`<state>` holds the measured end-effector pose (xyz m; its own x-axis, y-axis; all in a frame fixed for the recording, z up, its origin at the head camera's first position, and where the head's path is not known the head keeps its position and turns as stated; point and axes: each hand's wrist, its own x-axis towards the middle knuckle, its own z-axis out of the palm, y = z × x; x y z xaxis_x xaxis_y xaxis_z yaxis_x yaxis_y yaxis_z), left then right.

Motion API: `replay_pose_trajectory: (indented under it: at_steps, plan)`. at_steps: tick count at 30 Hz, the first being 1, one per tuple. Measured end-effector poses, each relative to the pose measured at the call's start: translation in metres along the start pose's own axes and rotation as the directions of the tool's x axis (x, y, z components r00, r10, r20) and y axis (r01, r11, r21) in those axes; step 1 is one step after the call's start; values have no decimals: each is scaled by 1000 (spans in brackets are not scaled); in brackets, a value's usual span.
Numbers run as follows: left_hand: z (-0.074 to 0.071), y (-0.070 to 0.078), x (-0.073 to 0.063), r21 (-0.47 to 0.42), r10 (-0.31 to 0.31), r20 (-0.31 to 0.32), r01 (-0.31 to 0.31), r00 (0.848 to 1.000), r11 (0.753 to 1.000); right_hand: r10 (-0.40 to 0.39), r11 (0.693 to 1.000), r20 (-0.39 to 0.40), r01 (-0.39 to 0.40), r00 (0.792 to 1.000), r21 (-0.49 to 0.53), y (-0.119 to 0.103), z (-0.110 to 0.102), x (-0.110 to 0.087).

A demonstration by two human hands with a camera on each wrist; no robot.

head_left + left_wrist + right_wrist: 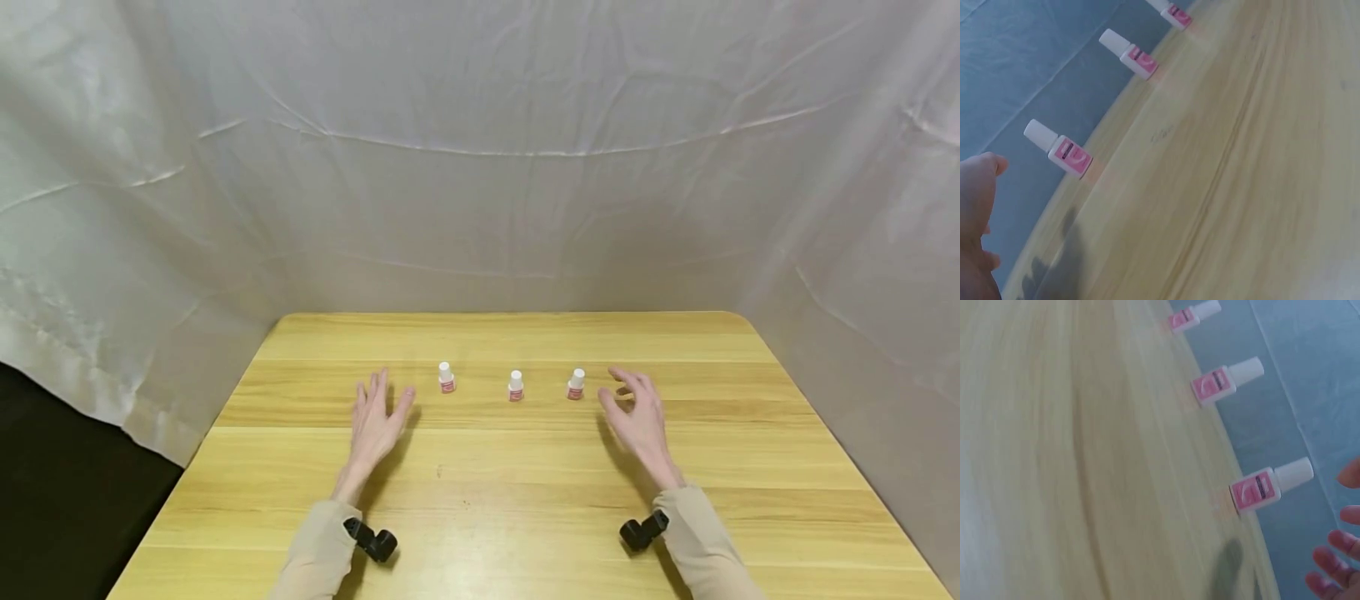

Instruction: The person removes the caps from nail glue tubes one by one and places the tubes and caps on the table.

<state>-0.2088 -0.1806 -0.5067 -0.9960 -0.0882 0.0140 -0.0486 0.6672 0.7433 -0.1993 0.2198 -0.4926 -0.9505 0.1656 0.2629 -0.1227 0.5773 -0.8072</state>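
Note:
Three small white bottles with pink labels and white caps stand upright in a loose row across the table. The left bottle (447,379) is nearest to my left hand (377,427), which hovers to its left with fingers spread and nothing held. Between the two hands stands the middle bottle (516,387). My right hand (636,418) hangs just right of the right bottle (576,385), fingers loosely bent, thumb apart, holding nothing. In the right wrist view the near bottle (1256,490) is a little way from the fingertips (1330,562).
The wooden table (480,500) has a light striped grain and rounded far corners. A pale grey curtain (480,208) hangs behind it and along both sides. Black wrist cameras are strapped over both sleeves. A dark area (60,483) lies beyond the table's left edge.

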Motion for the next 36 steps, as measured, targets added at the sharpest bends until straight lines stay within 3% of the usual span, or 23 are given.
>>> replay_pose_trajectory:
  at_steps: [4,6,11,18,27,31,36]
  plan:
    - [6,2,2,-124,-3,4,3,1000,992,-22,992,-94,34,995,121,-9,6,-1]
    - [8,4,3,-168,-2,12,4,1000,986,-15,984,-104,34,994,177,-13,9,-3]
    - [16,10,6,-232,3,8,-1,1000,973,31,944,-23,-22,999,328,-19,16,-7]
    - [26,16,8,-346,30,-13,-33,999,938,21,857,139,-89,990,508,-19,30,-11]
    - [41,20,17,-437,79,-37,-87,996,895,-30,858,310,-135,950,496,-15,47,-16]
    - [44,23,19,-470,95,-38,-101,995,877,-51,856,323,-125,945,501,-13,51,-17]
    - [46,26,22,-461,110,-55,-123,992,879,-50,850,337,-137,940,509,-11,55,-15]
